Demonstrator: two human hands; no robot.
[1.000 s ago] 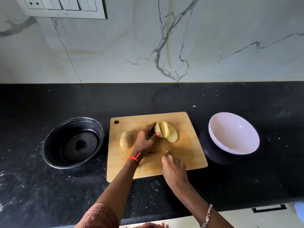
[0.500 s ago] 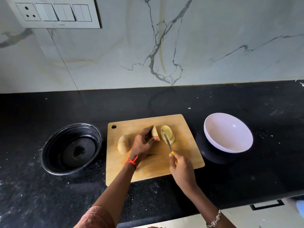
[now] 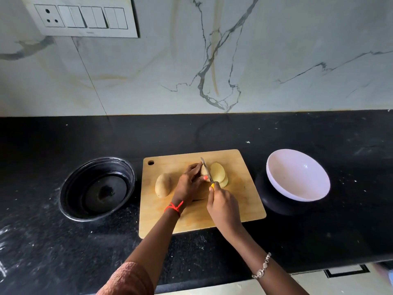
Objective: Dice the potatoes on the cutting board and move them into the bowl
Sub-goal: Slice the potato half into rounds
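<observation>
A wooden cutting board (image 3: 238,201) lies on the black counter. A whole potato (image 3: 163,185) rests at its left side. My left hand (image 3: 189,186) holds a potato piece (image 3: 204,170) down on the board; most of that piece is hidden by my fingers. My right hand (image 3: 223,207) grips a yellow-handled knife (image 3: 206,169), its blade standing against the held piece. Cut pale slices (image 3: 219,175) lie stacked just right of the blade. The white bowl (image 3: 297,175) sits empty to the right of the board.
A round black pan (image 3: 96,188) sits on the counter left of the board. The white bowl rests on a dark round base (image 3: 274,201). A marble wall with a switch panel (image 3: 85,18) rises behind. The counter's front edge runs near my forearms.
The knife blade has moved from lying over the slices to standing against the piece under my left hand. Another slice now lies on the stack. The camera has tilted slightly.
</observation>
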